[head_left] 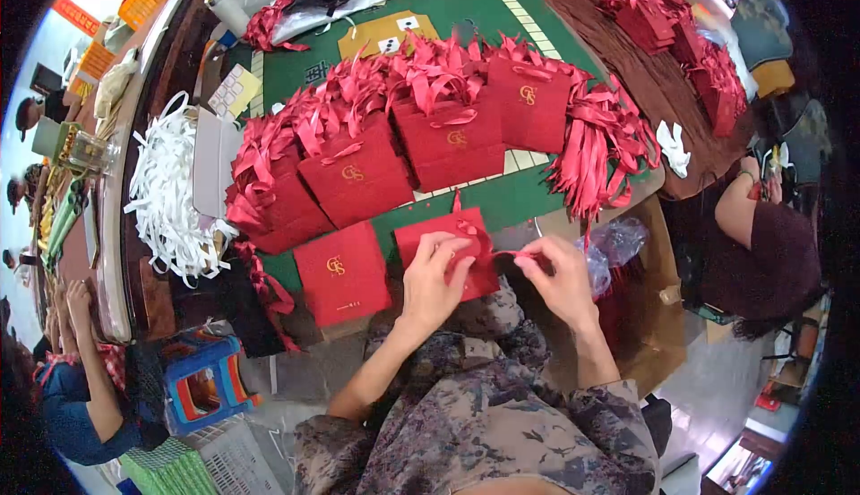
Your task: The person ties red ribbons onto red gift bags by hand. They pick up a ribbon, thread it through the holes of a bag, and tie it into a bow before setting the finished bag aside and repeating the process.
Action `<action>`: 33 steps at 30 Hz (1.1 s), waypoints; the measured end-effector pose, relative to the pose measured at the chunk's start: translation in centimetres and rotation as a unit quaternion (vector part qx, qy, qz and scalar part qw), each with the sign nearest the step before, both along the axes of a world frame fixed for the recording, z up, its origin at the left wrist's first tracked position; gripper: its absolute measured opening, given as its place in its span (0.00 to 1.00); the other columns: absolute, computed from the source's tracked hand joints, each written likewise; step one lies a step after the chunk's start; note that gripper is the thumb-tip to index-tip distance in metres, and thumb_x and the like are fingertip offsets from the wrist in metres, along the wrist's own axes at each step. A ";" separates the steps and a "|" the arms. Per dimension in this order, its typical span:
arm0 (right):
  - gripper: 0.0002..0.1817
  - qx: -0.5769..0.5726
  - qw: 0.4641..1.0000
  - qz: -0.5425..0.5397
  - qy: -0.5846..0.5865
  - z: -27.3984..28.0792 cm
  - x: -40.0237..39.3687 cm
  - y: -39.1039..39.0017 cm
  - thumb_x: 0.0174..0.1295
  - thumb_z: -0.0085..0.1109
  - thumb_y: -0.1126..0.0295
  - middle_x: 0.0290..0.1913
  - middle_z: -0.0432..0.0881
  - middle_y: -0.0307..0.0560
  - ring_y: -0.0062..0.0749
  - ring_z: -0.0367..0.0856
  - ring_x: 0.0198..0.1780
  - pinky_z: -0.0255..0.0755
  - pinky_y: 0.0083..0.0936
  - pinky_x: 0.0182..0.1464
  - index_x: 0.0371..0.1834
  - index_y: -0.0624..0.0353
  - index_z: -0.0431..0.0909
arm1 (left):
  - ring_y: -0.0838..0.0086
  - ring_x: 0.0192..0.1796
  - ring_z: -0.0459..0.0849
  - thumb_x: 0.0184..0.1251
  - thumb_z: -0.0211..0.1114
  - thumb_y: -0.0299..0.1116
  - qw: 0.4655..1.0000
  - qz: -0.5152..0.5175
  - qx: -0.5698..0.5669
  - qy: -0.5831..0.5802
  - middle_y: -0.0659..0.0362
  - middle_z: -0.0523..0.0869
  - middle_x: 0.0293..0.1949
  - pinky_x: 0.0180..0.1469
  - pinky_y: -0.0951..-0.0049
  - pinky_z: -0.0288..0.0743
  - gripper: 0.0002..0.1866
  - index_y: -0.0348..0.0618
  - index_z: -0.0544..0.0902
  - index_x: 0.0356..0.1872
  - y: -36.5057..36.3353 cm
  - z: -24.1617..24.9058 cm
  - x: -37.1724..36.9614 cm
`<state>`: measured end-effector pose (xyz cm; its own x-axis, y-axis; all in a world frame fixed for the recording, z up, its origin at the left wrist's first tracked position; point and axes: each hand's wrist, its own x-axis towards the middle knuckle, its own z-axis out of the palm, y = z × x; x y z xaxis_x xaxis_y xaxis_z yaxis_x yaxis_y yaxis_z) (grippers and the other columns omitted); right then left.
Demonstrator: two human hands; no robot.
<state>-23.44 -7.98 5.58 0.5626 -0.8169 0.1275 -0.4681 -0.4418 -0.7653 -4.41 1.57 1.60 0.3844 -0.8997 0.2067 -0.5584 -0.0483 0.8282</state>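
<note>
A red paper bag (479, 284) lies at the near edge of the green table, in front of my body. My left hand (434, 282) rests on its upper part, fingers bent and pinched around red ribbon. Off the bag's right side, my right hand (557, 275) pinches the end of a red ribbon (506, 253) between thumb and forefinger. The ribbon stretches between the two hands. Left of them lies another flat red bag (342, 273) with a gold logo. Behind stand rows of red bags (452, 141) with ribbon handles.
A bundle of loose red ribbons (602, 150) hangs at the table's right. White ribbons (175, 195) fill a box at the left. A blue stool (204, 383) is at lower left. Other people sit at both sides, one person's arm (736, 208) at right.
</note>
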 end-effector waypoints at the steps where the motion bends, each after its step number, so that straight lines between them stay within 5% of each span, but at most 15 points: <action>1: 0.07 -0.025 0.999 0.038 0.023 0.4 0.4 0.0 0.58 0.70 0.73 0.32 0.79 0.46 0.37 0.80 0.35 0.73 0.30 0.37 0.36 0.61 0.81 | 0.74 0.34 0.84 0.63 0.71 0.26 0.999 -0.004 -0.029 0.018 0.55 0.85 0.45 0.35 0.73 0.79 0.12 0.43 0.85 0.48 0.1 0.9 -0.4; 3: 0.08 -0.057 0.996 0.068 0.016 0.0 1.2 0.5 0.57 0.70 0.74 0.32 0.80 0.46 0.39 0.81 0.36 0.74 0.32 0.38 0.37 0.61 0.81 | 0.71 0.40 0.88 0.64 0.71 0.26 0.996 -0.044 -0.071 0.041 0.54 0.86 0.48 0.40 0.74 0.82 0.15 0.44 0.85 0.52 0.3 1.1 -0.9; 6: 0.10 -0.075 0.991 0.108 0.015 0.3 2.2 0.9 0.54 0.68 0.77 0.35 0.81 0.48 0.46 0.82 0.39 0.75 0.35 0.41 0.39 0.61 0.82 | 0.75 0.42 0.87 0.70 0.68 0.28 0.971 -0.076 0.036 0.225 0.58 0.88 0.42 0.42 0.76 0.82 0.12 0.39 0.84 0.52 0.6 0.5 -1.5; 7: 0.09 -0.051 0.992 0.118 0.005 0.5 2.5 0.9 0.56 0.68 0.77 0.36 0.82 0.47 0.44 0.83 0.40 0.76 0.33 0.41 0.40 0.61 0.82 | 0.75 0.42 0.87 0.70 0.68 0.28 0.971 -0.072 0.035 0.225 0.58 0.88 0.42 0.42 0.76 0.82 0.12 0.39 0.84 0.52 0.6 -0.2 -1.4; 9: 0.10 0.080 0.990 0.112 -0.038 0.6 2.8 1.1 0.60 0.68 0.77 0.40 0.85 0.44 0.30 0.86 0.42 0.78 0.25 0.42 0.44 0.63 0.82 | 0.81 0.37 0.84 0.72 0.68 0.31 0.886 -0.092 0.040 0.454 0.61 0.87 0.37 0.42 0.77 0.79 0.10 0.37 0.82 0.47 0.8 -1.3 -1.1; 15: 0.09 0.369 0.913 0.109 -0.134 -1.6 2.7 0.8 0.65 0.65 0.79 0.42 0.85 0.41 0.21 0.84 0.44 0.79 0.22 0.46 0.47 0.64 0.81 | 0.83 0.36 0.83 0.75 0.65 0.31 0.806 -0.110 0.048 0.580 0.62 0.86 0.37 0.40 0.82 0.77 0.05 0.41 0.80 0.42 1.7 -3.5 -0.1; 19: 0.07 0.341 0.924 0.091 -0.143 -3.7 3.5 1.2 0.67 0.62 0.79 0.43 0.85 0.42 0.21 0.83 0.44 0.78 0.21 0.47 0.46 0.65 0.81 | 0.82 0.34 0.82 0.74 0.65 0.30 0.787 -0.081 0.065 0.608 0.64 0.85 0.35 0.40 0.81 0.77 0.05 0.40 0.81 0.43 1.7 -3.0 0.1; 22: 0.06 0.253 0.954 0.073 -0.143 -3.3 4.3 1.4 0.68 0.61 0.79 0.44 0.84 0.42 0.21 0.82 0.44 0.78 0.21 0.48 0.46 0.65 0.80 | 0.78 0.36 0.83 0.69 0.68 0.27 0.978 -0.012 0.010 0.208 0.61 0.84 0.38 0.39 0.79 0.76 0.07 0.37 0.84 0.44 1.6 -1.8 1.7; 27: 0.06 0.221 0.971 0.083 -0.033 -1.2 5.8 1.2 0.68 0.61 0.77 0.43 0.85 0.41 0.21 0.83 0.43 0.76 0.21 0.47 0.46 0.63 0.83 | 0.50 0.49 0.78 0.60 0.66 0.22 0.985 0.065 0.045 -0.151 0.48 0.82 0.46 0.54 0.55 0.73 0.15 0.38 0.82 0.50 0.6 -0.4 5.7; 33: 0.10 0.039 0.994 0.100 -0.023 -4.9 8.6 1.1 0.67 0.62 0.74 0.43 0.84 0.49 0.39 0.85 0.44 0.77 0.29 0.46 0.50 0.59 0.84 | 0.57 0.50 0.76 0.59 0.68 0.25 0.960 0.014 0.096 -0.262 0.52 0.79 0.47 0.53 0.59 0.72 0.15 0.38 0.82 0.48 0.0 -2.5 6.9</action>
<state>-14.87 -6.84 0.64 0.7094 -0.6981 0.0969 -0.3414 -0.4606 -0.8193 2.50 1.54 -0.91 0.2974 -0.9314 0.2099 -0.8925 -0.1931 0.4076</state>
